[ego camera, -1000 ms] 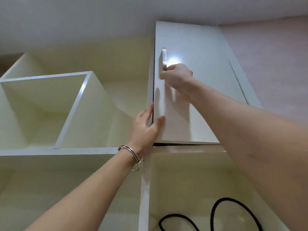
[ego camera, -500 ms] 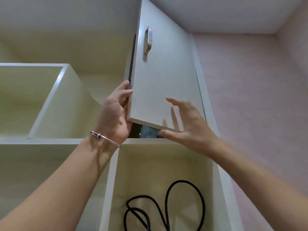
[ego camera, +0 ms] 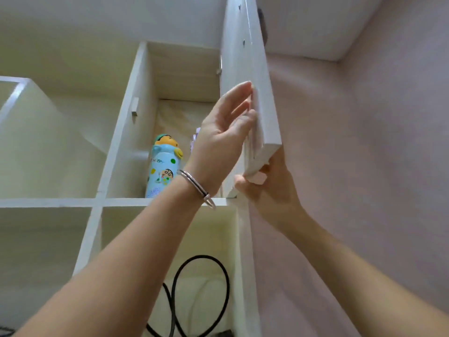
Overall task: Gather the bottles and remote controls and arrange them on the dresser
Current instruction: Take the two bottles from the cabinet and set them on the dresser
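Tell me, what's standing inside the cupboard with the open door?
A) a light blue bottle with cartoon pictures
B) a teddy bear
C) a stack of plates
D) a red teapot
A: a light blue bottle with cartoon pictures stands on the shelf behind the open door, which the right hand grips at its lower corner.

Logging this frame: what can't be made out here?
Head view:
- Pale purple item behind the cartoon bottle: mostly hidden by the left hand.
- Fingers of the right hand: behind the corner of the cabinet door.
- Door handle: a sliver past the door's edge.
- Black cable: cut off by bottom edge.
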### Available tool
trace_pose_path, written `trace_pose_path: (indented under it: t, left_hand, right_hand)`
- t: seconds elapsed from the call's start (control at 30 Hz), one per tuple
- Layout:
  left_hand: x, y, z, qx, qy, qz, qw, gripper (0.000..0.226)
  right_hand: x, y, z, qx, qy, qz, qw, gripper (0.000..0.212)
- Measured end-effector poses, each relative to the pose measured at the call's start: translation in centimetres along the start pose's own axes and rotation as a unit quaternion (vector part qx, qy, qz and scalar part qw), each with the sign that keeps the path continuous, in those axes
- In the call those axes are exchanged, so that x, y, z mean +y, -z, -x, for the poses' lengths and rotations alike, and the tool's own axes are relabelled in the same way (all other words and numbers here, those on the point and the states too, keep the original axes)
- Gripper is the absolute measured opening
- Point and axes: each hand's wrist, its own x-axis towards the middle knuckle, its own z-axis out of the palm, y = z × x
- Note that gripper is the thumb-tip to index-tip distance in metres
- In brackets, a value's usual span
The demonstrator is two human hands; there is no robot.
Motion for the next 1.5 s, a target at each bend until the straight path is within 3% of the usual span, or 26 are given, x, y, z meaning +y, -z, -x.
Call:
trace_pose_path:
  t: [0.23,0.4,0.53,0.63,0.77,0.87,1.07,1.2,1.37,1.5]
  left_hand:
    - [-0.7,-3.2,0.1,0.028,-0.024,-0.075,0.996,0.039]
    - [-1.2,-3.2,-0.1,0.029,-0.058,-0.111,0.992,0.048]
    - [-0.8,-2.0,-0.2,0.023,-0.063,-0.132,0.989,0.043]
    - [-0.2,-0.7,-0.2,-0.017,-0.049,-0.176,0.983,0.028]
    - [0.0,3.1,0.8,0.010,-0.054,-0.314,0.948,0.022]
    - [-0.9,7.5,1.7,0.068,0.013,-0.380,0.922,0.019]
    - [-3.3,15.6,3.4,0.117,0.124,-0.476,0.862,0.014]
    - [-5.6,17.4,2.2,0.088,0.182,-0.499,0.843,0.042]
    - [-9.1,16.8,-1.8,0.043,0.225,-0.503,0.833,0.050]
    - [-12.3,16.9,-4.7,0.033,0.306,-0.487,0.817,0.078]
  right_hand:
    - [1.7,0.4,-0.5,0.023,-0.058,-0.074,0.995,0.063]
    - [1.3,0.7,-0.4,0.022,-0.053,-0.056,0.997,0.061]
    - [0.8,0.2,0.0,0.029,-0.054,-0.042,0.997,0.062]
    - [0.2,0.2,0.3,0.033,-0.053,-0.032,0.998,0.050]
    - [-0.4,-0.9,1.1,0.057,-0.064,-0.004,0.996,0.035]
    - [-0.6,-2.3,2.1,0.094,-0.082,0.025,0.992,0.019]
    - [0.3,-4.3,4.6,0.153,-0.122,0.059,0.979,0.022]
    - [1.5,-5.7,5.9,0.102,-0.131,0.079,0.983,0.018]
    - [0.9,-7.7,3.6,-0.003,-0.056,0.097,0.994,0.010]
    - [1.5,-10.4,-0.4,-0.069,-0.034,0.175,0.982,0.032]
